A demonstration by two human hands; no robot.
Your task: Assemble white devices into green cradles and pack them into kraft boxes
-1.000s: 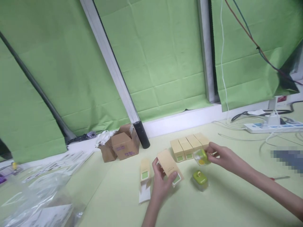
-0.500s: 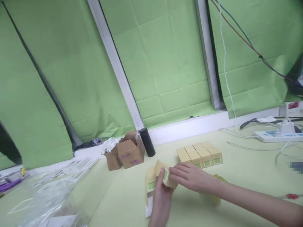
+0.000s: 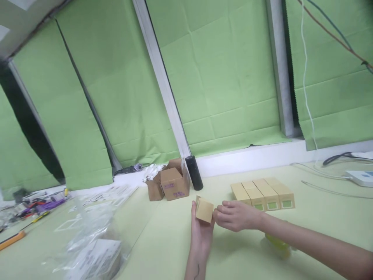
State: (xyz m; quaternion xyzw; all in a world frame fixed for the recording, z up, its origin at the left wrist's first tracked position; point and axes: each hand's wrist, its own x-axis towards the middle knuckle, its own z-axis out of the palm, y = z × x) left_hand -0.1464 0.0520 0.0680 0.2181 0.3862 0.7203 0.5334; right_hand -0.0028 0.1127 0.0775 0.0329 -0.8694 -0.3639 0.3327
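My left hand (image 3: 202, 233) is closed around a small kraft cardboard box (image 3: 204, 211), its plain face turned toward me and a flap edge standing up at its left. Right beside the box, my right hand (image 3: 237, 216) has its fingers curled in at the box's right edge. Whether those fingertips pinch anything is hidden. Behind the right hand stands a row of several kraft boxes (image 3: 268, 192), side by side, with green window labels on their near ends. Under my right forearm lies a blurred yellow-green object (image 3: 278, 245), partly covered.
An open brown carton (image 3: 175, 184) and a black cylinder (image 3: 194, 173) stand by the wall. At left are clear plastic bags (image 3: 96, 233) with white packs, and an orange-handled tool (image 3: 13, 239). A white power strip (image 3: 361, 177) and cables are at the right.
The box in my left hand has turned, so its green label no longer shows. My right hand's fingers have curled from flat. The view has swung left; the other box by my left hand is out of sight.
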